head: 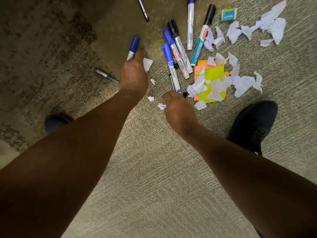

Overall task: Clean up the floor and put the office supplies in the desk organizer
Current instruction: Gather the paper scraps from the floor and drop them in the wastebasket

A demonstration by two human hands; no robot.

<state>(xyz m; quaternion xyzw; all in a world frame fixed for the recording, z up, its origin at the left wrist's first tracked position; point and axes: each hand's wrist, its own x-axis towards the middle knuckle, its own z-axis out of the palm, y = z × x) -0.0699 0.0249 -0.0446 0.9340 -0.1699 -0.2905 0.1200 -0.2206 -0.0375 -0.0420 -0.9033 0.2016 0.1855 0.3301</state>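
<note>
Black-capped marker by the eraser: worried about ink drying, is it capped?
Capped: the black-capped marker on the carpet has its black cap on.

Fingertips of the left hand (pixel 133 75) hidden behind its own back; barrel of the blue-capped marker (pixel 133 47) lost under those knuckles. White scrap (pixel 147 64) half covered at the same grip. Right hand (pixel 179 111) curled over a small paper bit (pixel 161 106), mostly concealed. Beyond both grips, pen (pixel 143 9) and marker (pixel 190 23) cut off by the top edge. Print on markers too small to read fully.
</note>
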